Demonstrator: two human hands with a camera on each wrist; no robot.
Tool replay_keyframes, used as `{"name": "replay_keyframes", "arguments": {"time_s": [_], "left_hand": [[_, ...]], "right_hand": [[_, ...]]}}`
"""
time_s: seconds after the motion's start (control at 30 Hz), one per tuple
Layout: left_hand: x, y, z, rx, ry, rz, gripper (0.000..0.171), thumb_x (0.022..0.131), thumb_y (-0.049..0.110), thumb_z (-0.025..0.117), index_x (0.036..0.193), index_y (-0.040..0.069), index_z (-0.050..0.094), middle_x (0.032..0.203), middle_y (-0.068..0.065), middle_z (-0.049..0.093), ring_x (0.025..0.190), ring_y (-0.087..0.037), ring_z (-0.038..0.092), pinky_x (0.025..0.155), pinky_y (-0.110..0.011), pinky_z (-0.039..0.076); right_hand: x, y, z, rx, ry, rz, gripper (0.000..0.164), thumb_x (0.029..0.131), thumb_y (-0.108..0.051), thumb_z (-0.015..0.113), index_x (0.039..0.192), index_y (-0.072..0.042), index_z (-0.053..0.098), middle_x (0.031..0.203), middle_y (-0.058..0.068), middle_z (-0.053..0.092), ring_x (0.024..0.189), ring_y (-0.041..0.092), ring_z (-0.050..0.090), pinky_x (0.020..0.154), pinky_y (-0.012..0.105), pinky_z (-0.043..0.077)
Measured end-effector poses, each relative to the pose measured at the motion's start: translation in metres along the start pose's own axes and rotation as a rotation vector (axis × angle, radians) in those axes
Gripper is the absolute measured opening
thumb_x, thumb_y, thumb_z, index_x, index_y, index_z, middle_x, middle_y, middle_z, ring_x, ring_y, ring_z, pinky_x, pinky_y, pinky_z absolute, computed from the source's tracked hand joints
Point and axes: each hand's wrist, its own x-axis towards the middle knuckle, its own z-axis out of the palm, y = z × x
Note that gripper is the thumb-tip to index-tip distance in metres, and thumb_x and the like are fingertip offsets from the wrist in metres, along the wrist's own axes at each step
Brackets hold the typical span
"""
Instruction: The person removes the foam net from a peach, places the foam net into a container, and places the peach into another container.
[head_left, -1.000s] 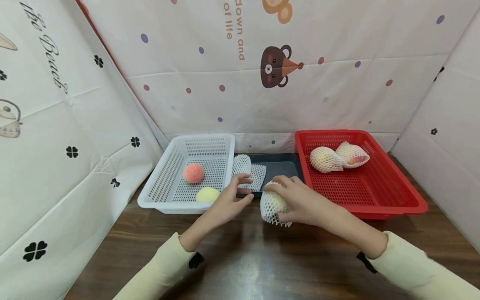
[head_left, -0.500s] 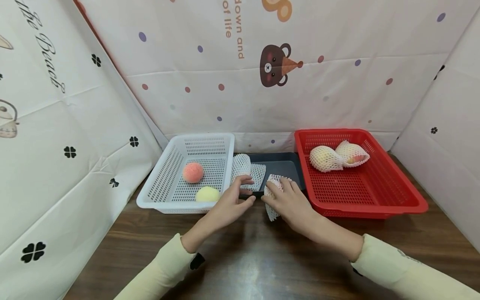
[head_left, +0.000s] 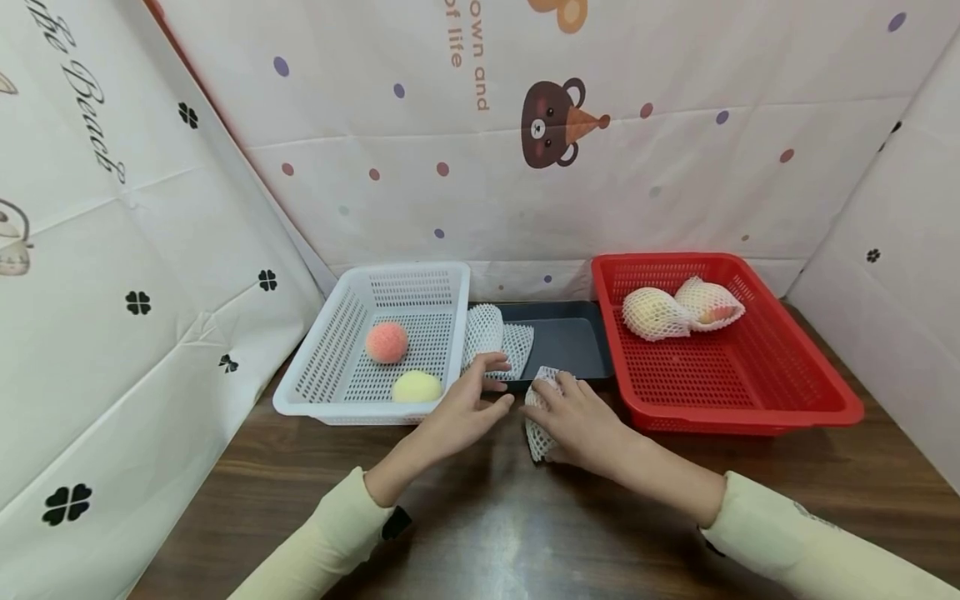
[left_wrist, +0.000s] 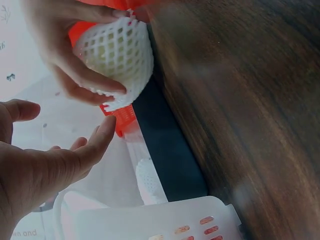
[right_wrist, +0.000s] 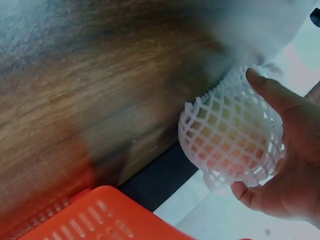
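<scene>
My right hand grips a round fruit, yellowish turning pink like a peach, inside a white foam net sleeve. It is in front of the dark tray; in the right wrist view the thumb and fingers curl about the net. My left hand stays a short way to the left with fingers spread, holding nothing, apart from the wrapped fruit. Two more foam net sleeves lie flat at the tray's left end, partly behind the left fingers.
To the left, a white basket contains a pink ball-like fruit and a pale yellow one. On the right stands a red basket with two net-wrapped fruits. Printed cloth walls enclose the wooden table.
My right hand has turned over the wrapped fruit, so its back now faces up, and has come slightly lower since half a second ago. The left hand has barely moved.
</scene>
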Motion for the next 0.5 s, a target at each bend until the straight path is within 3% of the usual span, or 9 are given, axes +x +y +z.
{"name": "replay_keyframes", "arguments": {"time_s": [0.2,0.5], "left_hand": [[0.0,-0.002,0.001,0.02,-0.009,0.002,0.055,0.101,0.014,0.061,0.15,0.012,0.036,0.148,-0.01,0.049,0.125,-0.033,0.057,0.096,-0.036,0.055],[0.0,-0.005,0.001,0.046,-0.025,-0.012,0.054,0.102,0.016,0.06,0.15,0.01,0.036,0.151,-0.013,0.046,0.126,-0.033,0.057,0.096,-0.037,0.055]], "right_hand": [[-0.007,0.005,-0.012,0.077,-0.048,0.06,0.067,0.072,-0.041,0.09,0.131,-0.02,0.066,0.133,0.016,0.056,0.116,0.041,0.051,0.086,0.053,0.054],[-0.016,0.014,-0.035,0.171,-0.028,0.136,0.057,0.08,-0.027,0.086,0.133,-0.018,0.066,0.14,0.017,0.056,0.125,0.041,0.05,0.091,0.056,0.055]]}}
